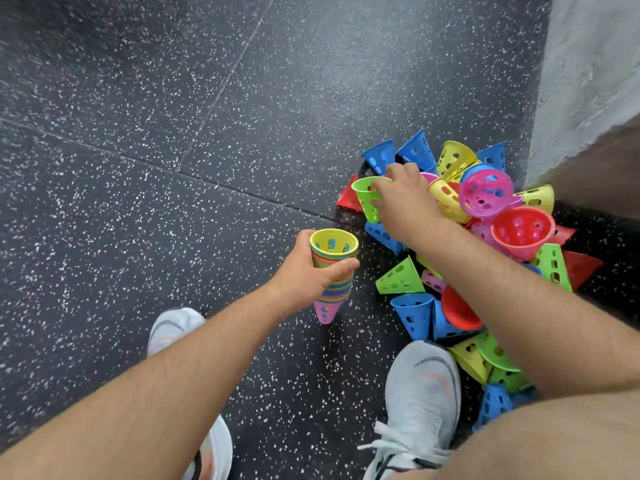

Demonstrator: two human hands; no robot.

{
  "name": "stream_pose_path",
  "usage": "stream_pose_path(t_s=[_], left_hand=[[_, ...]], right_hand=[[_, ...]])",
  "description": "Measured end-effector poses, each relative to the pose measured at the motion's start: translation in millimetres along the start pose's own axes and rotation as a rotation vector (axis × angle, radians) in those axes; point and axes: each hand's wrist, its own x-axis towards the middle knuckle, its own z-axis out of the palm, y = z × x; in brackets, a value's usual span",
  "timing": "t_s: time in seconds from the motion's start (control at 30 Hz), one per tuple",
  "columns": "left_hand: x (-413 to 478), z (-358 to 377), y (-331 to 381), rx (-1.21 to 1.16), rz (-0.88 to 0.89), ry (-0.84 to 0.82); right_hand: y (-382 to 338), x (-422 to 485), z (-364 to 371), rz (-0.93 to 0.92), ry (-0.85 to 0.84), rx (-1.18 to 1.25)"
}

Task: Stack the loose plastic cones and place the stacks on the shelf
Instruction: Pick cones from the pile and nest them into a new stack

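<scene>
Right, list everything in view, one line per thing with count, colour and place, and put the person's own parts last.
stack of cones: one nested stack, mixed colours, yellow at the top and pink at the tip, left of the pile.
green cone: one, green, at the pile's left edge.
pile of loose cones: many, too jumbled to count; blue, yellow, green, red and pink; on the floor beside the wall.
floor: one, dark with white speckles, under everything.
wall: one, pale grey, top right.
shoes: two, white, on the floor at the bottom.
left hand: one, grips the stack of cones.
right hand: one, holds the green cone by its rim.
</scene>
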Motion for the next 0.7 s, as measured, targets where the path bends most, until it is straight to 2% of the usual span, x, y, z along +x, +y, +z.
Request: stream_pose_path(t_s=[0.1, 0.27, 0.33, 0.53, 0.7], left_hand=[[0, -1, 0, -0.009, -0.007, -0.011], [1, 1, 0, -0.029, 0.009, -0.011], [1, 2, -1, -0.033, 0.024, -0.005], [0, 3, -3, -0.065, 0.056, 0.007], [-3, 7, 0, -0.038, 0.078, -0.007]], right_hand=[[3, -6, 5, 0.01, 0.03, 0.045], [1, -23, -17, -0.023, 0.097, 0.459], [-4, -31, -27, -0.078, 0.131, 0.549], [-19, -58, -30, -0.223, 0.127, 0.508], [-26, -79, -22, -0.257, 0.018, 0.476]])
